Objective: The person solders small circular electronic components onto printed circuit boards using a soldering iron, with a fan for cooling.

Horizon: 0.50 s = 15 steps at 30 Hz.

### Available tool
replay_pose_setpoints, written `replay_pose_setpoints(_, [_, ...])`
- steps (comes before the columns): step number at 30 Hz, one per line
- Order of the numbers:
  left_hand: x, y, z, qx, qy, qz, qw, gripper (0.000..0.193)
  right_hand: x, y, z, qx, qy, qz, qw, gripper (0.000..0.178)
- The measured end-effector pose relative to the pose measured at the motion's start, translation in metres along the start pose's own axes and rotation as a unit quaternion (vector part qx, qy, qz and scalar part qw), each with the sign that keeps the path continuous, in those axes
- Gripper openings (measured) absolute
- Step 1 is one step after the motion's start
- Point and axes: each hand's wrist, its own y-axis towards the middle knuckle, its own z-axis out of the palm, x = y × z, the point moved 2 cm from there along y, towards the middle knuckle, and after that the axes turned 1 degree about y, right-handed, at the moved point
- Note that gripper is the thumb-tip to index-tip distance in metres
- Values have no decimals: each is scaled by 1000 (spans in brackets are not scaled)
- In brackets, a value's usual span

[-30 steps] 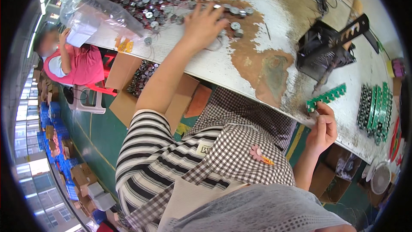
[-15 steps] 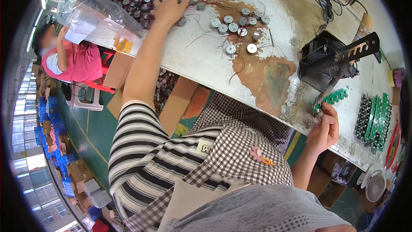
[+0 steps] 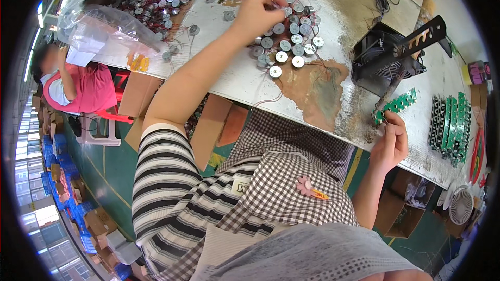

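My left hand (image 3: 262, 12) is over the far middle of the worktable, its fingers curled in a pinch at a small round silver motor (image 3: 287, 12). Below and beside it sits a cluster of similar motors (image 3: 296, 38), with thin red and dark wires trailing from them. On the right, my right hand (image 3: 391, 141) pinches the near end of a green circuit board strip (image 3: 400, 102) between thumb and fingers. The strip lies slanted near the table's front edge. A dark, crusted rod (image 3: 390, 89) reaches down to the strip from the fan.
A large heap of motors (image 3: 151, 0) fills the far left, next to a clear plastic bag (image 3: 112, 21). A black fan (image 3: 383, 57) with a slotted metal bar stands at right. Several green board strips (image 3: 449, 129) lie farther right. Another person (image 3: 78, 80) sits at left.
My left hand has moved right, from the motor heap to the cluster, and its spread fingers have closed. The cluster holds more motors now. My right hand still grips the strip.
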Motion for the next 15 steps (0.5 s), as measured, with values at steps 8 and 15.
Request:
replay_pose_setpoints(8, [-40,23,-47,62,-72,-171,981,24,1,1,2,5,11,-2,1000,6])
replay_pose_setpoints(15, [-88,2,-8,133,253,313,906,20,4,0,1,-5,-28,0,1000,8])
